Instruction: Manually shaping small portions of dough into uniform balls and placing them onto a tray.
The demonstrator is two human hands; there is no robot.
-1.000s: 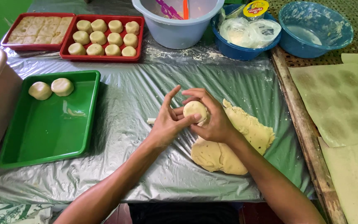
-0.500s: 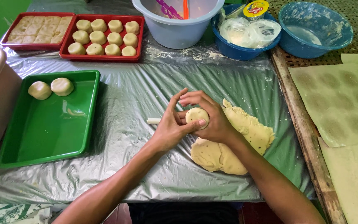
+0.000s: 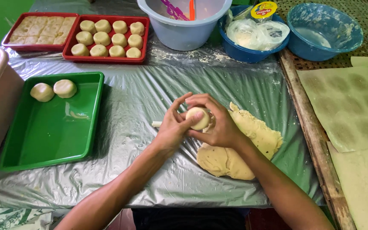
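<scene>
Item: small round ball of pale dough point(image 3: 198, 118), cupped between left hand point(image 3: 173, 127) and right hand point(image 3: 219, 123), fingers of both curled closed around it, thumbs touching its near face. Just right of and below the fingers: flat slab of pale yellow dough point(image 3: 243, 145) on clear plastic sheeting point(image 3: 141, 102). Well left of the fingers: green rectangular plastic tray point(image 3: 47, 140) with two dough rounds point(image 3: 54, 90).

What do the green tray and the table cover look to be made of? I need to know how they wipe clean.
The green tray looks like moulded plastic: glossy, one colour, rounded rim. The table cover seems to be thin clear plastic sheet: it wrinkles, shines and shows green beneath it.
</scene>
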